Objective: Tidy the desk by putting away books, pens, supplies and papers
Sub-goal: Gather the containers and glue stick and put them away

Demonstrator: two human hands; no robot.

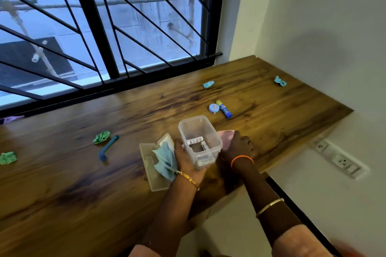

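My left hand (187,159) grips a clear plastic container (199,129) with batteries lying in its bottom, held just above the wooden desk (271,108). My right hand (238,146) rests to the right of the container, fingers on a pink object (224,134) that is mostly hidden behind the container. A light blue cloth (166,159) lies on an open translucent case (149,162) left of my left hand.
A blue glue stick (224,109) and a small round tin (213,108) lie beyond the container. A blue tool (108,147), green crumpled papers (101,137) (8,157) and blue crumpled papers (208,84) (280,81) are scattered about. Barred window behind; wall sockets (338,158) at right.
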